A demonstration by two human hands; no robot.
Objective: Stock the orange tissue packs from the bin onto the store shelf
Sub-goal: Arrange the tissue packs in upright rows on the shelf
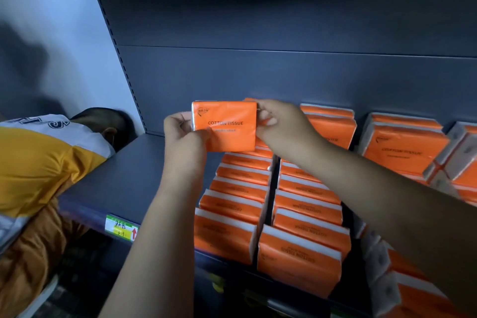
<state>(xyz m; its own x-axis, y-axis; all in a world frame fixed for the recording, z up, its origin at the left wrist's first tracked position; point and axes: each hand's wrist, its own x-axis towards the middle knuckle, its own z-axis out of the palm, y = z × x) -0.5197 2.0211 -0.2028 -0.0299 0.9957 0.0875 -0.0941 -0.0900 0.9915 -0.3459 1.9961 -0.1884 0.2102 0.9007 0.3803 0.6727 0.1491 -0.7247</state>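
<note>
You hold one orange tissue pack [225, 126] upright at the back of the store shelf [121, 175], its "COTTON TISSUE" face toward you. Your left hand [184, 137] pinches the pack's edge at 9 o'clock, thumb across its lower corner; your right hand [280, 124] pinches the edge at 3 o'clock. Both hands are closed on that one pack, which hangs above the far end of the left row [232, 201].

Below it, two rows of packs run from the shelf's front lip toward the back panel [258, 72], the right row [307, 214] just beside the left. More packs are stacked at 3 o'clock [402, 147]. A yellow price label [122, 227] sits on the shelf edge at 7 o'clock, and another person in a yellow-and-white shirt [46, 162] bends low at 9 o'clock. The bin is out of view.

The step in hand looks like placing: the pack appears squared up, ready to go down behind the left row. The next move likely calls for lowering it straight, keeping it upright against its neighbour, then letting go with both hands together so it does not topple.
</note>
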